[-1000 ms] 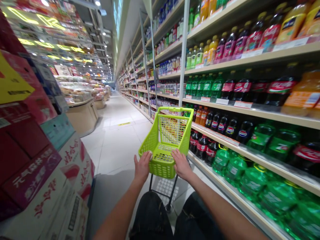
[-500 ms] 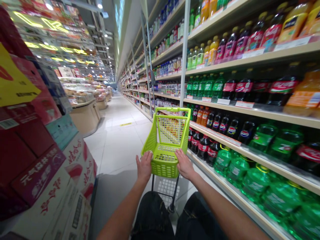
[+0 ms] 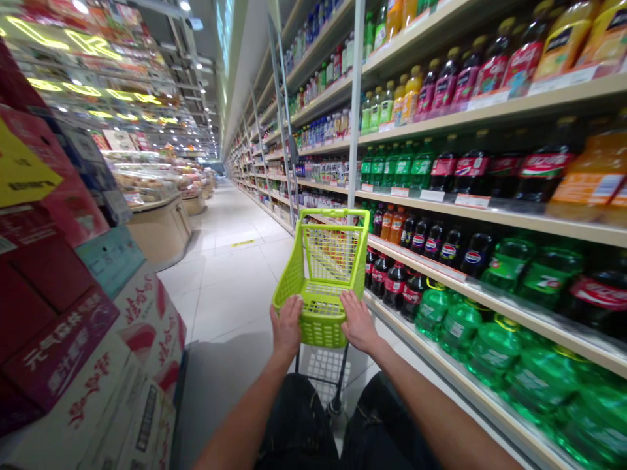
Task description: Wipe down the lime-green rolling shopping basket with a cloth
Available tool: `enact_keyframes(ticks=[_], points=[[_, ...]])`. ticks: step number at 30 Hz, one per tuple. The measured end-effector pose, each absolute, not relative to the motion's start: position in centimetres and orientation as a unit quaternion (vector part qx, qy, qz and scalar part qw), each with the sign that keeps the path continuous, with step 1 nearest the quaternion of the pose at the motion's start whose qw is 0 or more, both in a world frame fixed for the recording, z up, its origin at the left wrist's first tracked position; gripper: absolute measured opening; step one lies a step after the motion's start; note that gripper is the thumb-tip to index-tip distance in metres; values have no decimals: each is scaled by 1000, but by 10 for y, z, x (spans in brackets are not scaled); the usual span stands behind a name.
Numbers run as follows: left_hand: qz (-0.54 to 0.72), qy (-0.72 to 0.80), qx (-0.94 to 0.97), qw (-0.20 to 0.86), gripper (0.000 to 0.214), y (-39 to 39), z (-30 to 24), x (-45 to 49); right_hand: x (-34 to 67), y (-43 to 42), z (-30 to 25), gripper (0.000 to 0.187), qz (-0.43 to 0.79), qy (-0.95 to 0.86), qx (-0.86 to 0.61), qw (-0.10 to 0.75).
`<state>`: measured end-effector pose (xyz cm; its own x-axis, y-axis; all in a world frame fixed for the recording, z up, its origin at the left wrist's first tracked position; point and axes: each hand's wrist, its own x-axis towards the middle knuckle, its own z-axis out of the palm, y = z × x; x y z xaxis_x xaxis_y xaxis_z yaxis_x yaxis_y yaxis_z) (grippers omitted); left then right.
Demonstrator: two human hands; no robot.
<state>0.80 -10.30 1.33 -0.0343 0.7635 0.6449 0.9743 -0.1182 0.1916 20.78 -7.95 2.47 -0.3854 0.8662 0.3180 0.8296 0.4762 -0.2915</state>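
A lime-green plastic shopping cart (image 3: 323, 274) rolls ahead of me in a supermarket aisle, its basket holding nothing I can see. My left hand (image 3: 287, 325) is closed over the near left corner of the basket rim. My right hand (image 3: 358, 321) grips the near right corner. Both forearms reach forward from the bottom of the view, above my dark trousers. The cart's black stem and a white mesh lower tray (image 3: 326, 373) show below the basket.
Long shelves of soda bottles (image 3: 455, 248) run close along the right. Stacked red and white cartons (image 3: 73, 326) crowd the left. The pale tiled floor (image 3: 225, 274) stretches ahead, with rounded display counters (image 3: 161, 225) on the left side.
The cart and I have advanced a little along the aisle; shelves and cartons slide past. Both hands keep their grip on the basket rim.
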Motion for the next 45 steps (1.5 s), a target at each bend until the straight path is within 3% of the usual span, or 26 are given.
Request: enact_keyframes(ticks=[5, 12, 18, 25, 31, 39, 45], points=[[-322, -483, -790, 200, 36, -109, 3, 67, 210, -79, 21, 71, 28, -830, -512, 221], [-349, -603, -686, 211, 38, -106, 5, 22, 211, -80, 8, 78, 23, -804, -530, 268], [-337, -456, -796, 211, 33, -105, 2, 78, 218, -77, 7, 73, 21, -813, -516, 269], [-350, -587, -698, 213, 35, -105, 7, 16, 218, -74, 4, 76, 41, -811, -516, 274], [-337, -463, -787, 230, 34, -112, -3, 60, 220, -70, 1, 74, 27, -817, -505, 278], [-343, -652, -641, 216, 42, -106, 2, -14, 218, -75, -2, 73, 14, -787, -542, 294], [-334, -479, -785, 209, 39, -111, -3, 45, 219, -78, 1, 70, -5, -786, -553, 277]])
